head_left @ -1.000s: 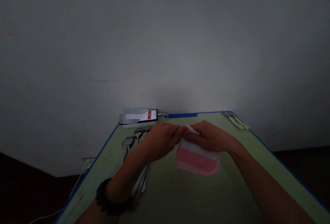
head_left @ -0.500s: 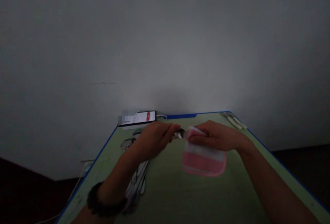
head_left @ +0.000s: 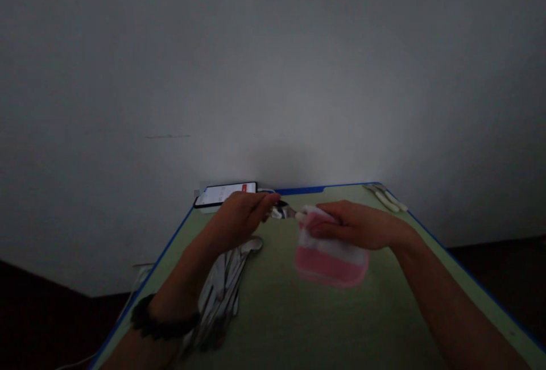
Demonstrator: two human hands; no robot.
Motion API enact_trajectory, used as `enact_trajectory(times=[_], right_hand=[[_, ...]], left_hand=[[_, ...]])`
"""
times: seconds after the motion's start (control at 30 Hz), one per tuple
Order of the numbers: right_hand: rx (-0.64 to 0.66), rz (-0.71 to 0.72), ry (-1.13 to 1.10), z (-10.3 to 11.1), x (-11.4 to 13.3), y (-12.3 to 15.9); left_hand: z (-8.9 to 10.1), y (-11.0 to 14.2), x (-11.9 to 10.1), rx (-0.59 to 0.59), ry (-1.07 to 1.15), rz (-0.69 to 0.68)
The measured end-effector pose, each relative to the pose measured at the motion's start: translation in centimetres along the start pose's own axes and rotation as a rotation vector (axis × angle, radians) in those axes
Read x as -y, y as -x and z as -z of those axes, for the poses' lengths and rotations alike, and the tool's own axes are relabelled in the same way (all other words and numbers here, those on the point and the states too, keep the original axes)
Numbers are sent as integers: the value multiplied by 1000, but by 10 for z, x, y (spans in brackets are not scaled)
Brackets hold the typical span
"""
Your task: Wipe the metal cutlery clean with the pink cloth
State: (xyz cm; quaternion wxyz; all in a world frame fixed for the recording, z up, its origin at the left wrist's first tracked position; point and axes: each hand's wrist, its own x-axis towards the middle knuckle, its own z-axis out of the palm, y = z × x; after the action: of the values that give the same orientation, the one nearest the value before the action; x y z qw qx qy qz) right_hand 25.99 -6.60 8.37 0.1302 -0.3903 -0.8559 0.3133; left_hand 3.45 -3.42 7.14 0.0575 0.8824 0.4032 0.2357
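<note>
My left hand (head_left: 243, 216) pinches the bowl end of a metal spoon (head_left: 283, 210), held level above the table. My right hand (head_left: 347, 224) is closed around a pink and white cloth (head_left: 333, 265), which wraps the spoon's pale handle. The cloth's lower part hangs down below my fingers. Beneath my left forearm lies a pile of metal cutlery (head_left: 228, 279), partly hidden by the arm. Two pieces of cutlery with cream handles (head_left: 390, 199) rest side by side at the table's far right corner.
A phone (head_left: 226, 191) with a lit screen lies at the table's far left corner, with a white cable plugged in. The pale green table (head_left: 307, 324) has a blue edge and stands against a grey wall (head_left: 281, 74).
My left hand has shifted left and a little up, so more of the spoon shows between my hands. The cloth in my right hand has moved slightly left. More of the cutlery pile is uncovered.
</note>
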Motion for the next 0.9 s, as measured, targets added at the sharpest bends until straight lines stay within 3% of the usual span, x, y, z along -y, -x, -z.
enact_trajectory(times=[0.1,0.27,0.4,0.5,0.7,0.9], right_hand=[[-42,14,80,-3,3,-1],[-192,84,140,-15,10,-13],[-319,-16,167,-23,9,-16],[-373,-96,194,-27,10,-17],[-273,-32,118,-20,14,-11],[-135,7,32,-5,4,-2]], left_hand=[[0,1,-4,7,-28,-4],[-3,1,-32,10,-133,-119],[-3,-1,-38,-48,-147,-94],[-1,-2,-36,-17,-101,-70],[7,0,-32,64,-40,-139],[5,1,-18,50,-37,-172]])
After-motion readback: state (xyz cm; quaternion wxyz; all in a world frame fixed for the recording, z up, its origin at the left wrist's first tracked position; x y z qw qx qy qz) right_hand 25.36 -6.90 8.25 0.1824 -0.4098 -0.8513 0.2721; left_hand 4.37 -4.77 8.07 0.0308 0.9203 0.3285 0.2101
